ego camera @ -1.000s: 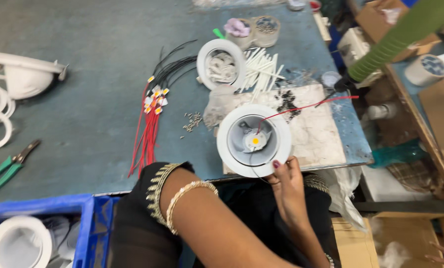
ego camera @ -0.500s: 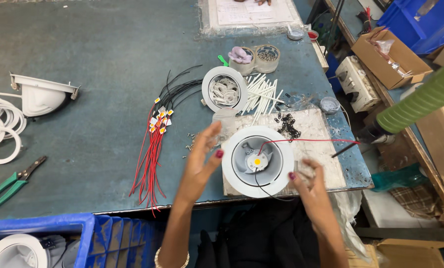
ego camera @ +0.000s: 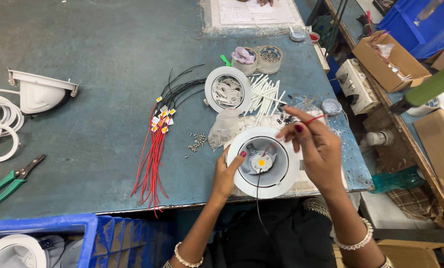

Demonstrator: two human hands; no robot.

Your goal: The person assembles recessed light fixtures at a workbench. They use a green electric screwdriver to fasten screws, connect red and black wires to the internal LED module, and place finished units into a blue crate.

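The white round lamp housing (ego camera: 264,162) sits at the near edge of the grey surface (ego camera: 107,59), with the left hand (ego camera: 227,173) curled against its rim to steady it and the right hand (ego camera: 313,144) above it, pinching the red wire (ego camera: 312,119) between thumb and fingertips. To do this well, I judge the left hand should press the rim flat while the right draws the wire gently, without tugging the small yellow chip (ego camera: 261,162) at the centre. The black wire (ego camera: 257,198) trailing over the edge should stay slack and clear of the bundle of red and black leads (ego camera: 155,144) nearby.
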